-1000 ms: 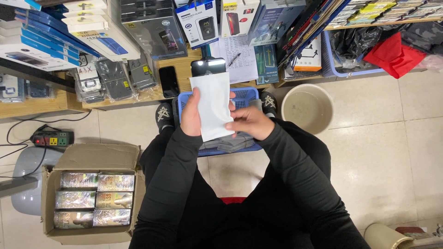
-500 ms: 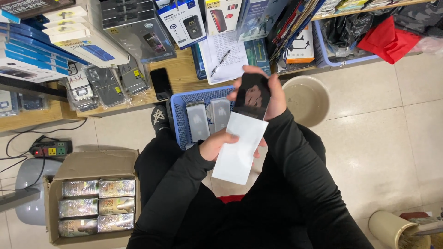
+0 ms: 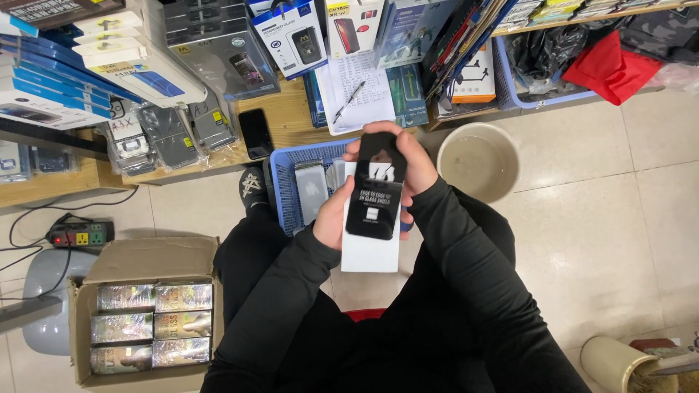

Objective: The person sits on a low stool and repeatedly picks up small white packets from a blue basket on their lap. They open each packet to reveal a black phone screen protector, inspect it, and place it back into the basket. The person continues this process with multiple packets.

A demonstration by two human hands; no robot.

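both hands, left hand [image 3: 336, 218] and right hand [image 3: 408, 166], grip a black packet [image 3: 374, 200] between them.

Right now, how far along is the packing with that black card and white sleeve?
Done: a cardboard box beside the person holds rows of shiny packs. In hand: the left hand holds a white sleeve, the right hand a black card laid over it. Left: grey items wait in the blue basket.

A basket [image 3: 285, 191] sits on the floor before the person's knees, with a bucket [image 3: 478, 159] at its three o'clock. A carton [image 3: 145, 262] of packets lies at the basket's seven o'clock, and a power strip [image 3: 80, 234] at nine.
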